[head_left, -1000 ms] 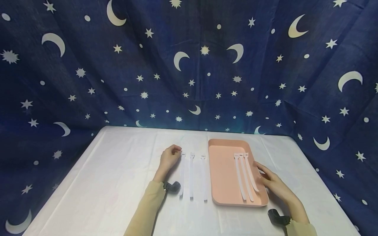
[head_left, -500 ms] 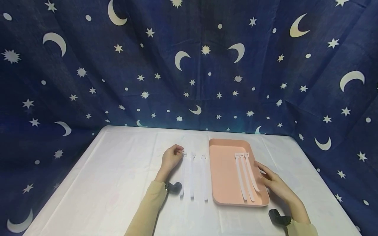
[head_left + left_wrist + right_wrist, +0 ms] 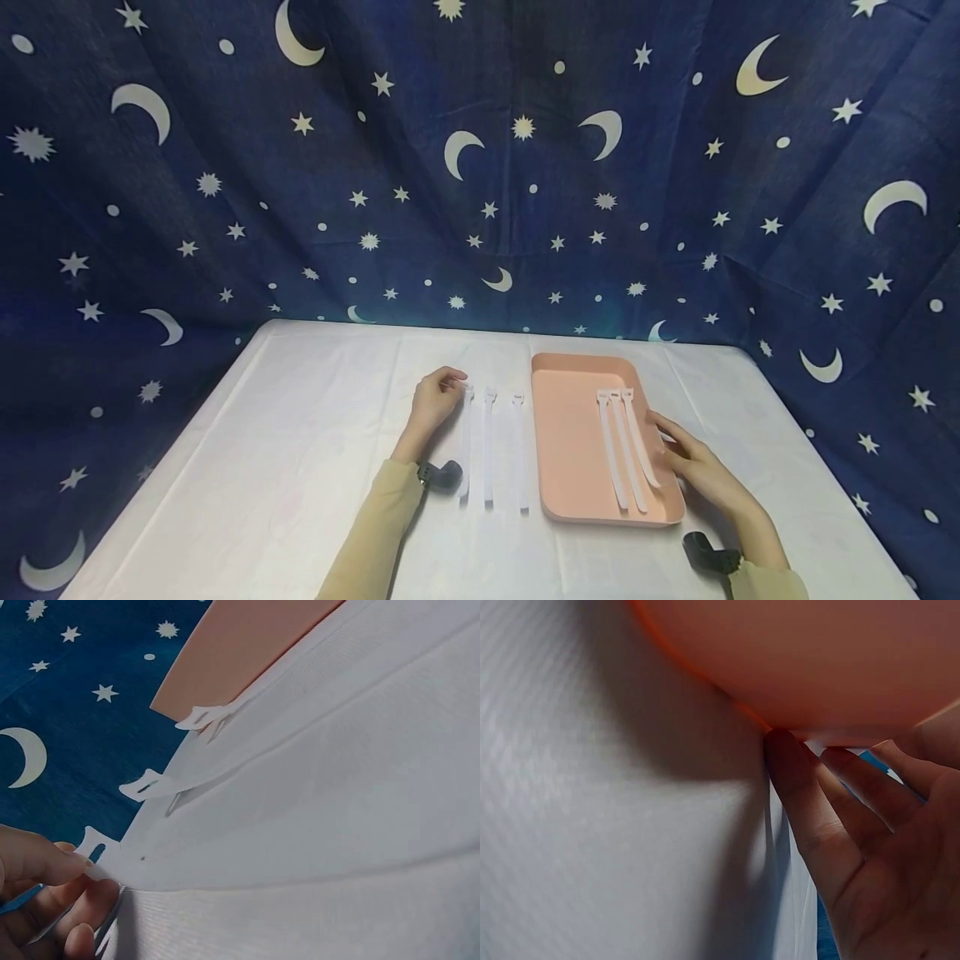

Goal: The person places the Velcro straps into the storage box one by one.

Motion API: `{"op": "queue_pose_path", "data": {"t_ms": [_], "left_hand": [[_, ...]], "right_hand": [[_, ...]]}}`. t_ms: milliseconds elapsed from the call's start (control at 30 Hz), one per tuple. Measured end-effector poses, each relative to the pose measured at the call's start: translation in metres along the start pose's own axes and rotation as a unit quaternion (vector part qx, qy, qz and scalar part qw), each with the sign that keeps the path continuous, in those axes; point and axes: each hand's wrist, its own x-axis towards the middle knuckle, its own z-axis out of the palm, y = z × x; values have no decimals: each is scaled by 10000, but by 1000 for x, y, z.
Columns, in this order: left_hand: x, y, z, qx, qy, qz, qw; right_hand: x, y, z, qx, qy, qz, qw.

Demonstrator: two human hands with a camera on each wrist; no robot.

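Surface: a white-covered surface (image 3: 300, 433) with faint creases, its far corners rounded.
Backdrop: a dark blue cloth (image 3: 420, 167) with pale moons, stars, sunbursts and dots, rising behind and beside the surface.
Tray: a shallow peach-pink tray (image 3: 566, 450), rectangular with rounded corners, right of the surface's middle.
Loose straps: three slim white straps (image 3: 488, 450), roughly parallel left of the tray; each has a slotted head at its far end.
Tray straps: three similar white straps (image 3: 623, 450), close together in the tray's right half.
Left hand (image 3: 433, 398): fingers bent, thumb and fingertips nearly closed, pinching the leftmost loose strap by its head.
Right hand (image 3: 699, 468): fingers fairly straight and apart, touching the tray's right side.
Sleeves: yellowish-beige (image 3: 372, 525), a dark wrist device on each arm.
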Motion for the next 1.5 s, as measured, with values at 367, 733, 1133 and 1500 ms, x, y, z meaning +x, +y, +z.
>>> {"op": "queue_pose_path", "data": {"t_ms": [367,733,1133,1500], "left_hand": [[0,3,-5,-443,-94,-301,9985],[-3,12,-13,-703,-129,-383,9967],[-8,24,-22,-1069,-276,-347,9933],[-13,44,-32,-1436,-284,-65,9892]], "right_hand": [[-1,0,1,41,-5,123,9999],[0,-1,1,56,27,182,9998],[0,-1,1,2,-1,112,9999],[0,-1,1,46,-13,65,10000]]}}
